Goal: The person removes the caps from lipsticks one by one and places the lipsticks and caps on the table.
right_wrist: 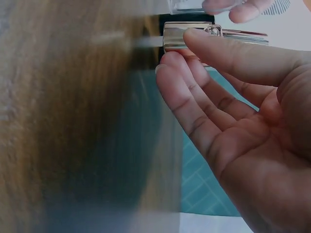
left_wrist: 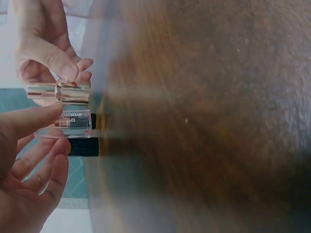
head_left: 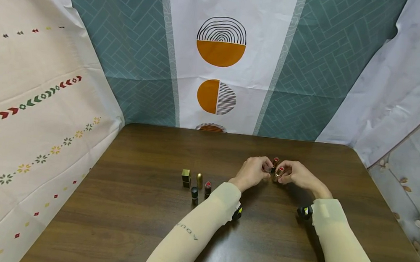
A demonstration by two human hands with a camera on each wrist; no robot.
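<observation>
- Gold lipstick (left_wrist: 77,94): upright, uncapped, red tip exposed, towards the right of the worktop (head_left: 129,224). Base contact cannot be told.
- Right hand (head_left: 298,175): grip narrowed to the tube's width, thumb and fingertips pinching the gold lipstick.
- Left hand (head_left: 251,171): thumb and fingers pinch the clear tube (left_wrist: 80,121) just beside it.
- Black-based lipstick (left_wrist: 85,147): upright behind these, grouped with them.
- Apart, to the left: square-topped gold lipstick (head_left: 186,178), round-topped gold lipstick (head_left: 199,180), black lipstick (head_left: 194,196), red-topped lipstick (head_left: 208,188); none held.
- Progress, judged: partial. Three pieces are together; release of two remains. Whether the other four are finished or waiting cannot be told.
</observation>
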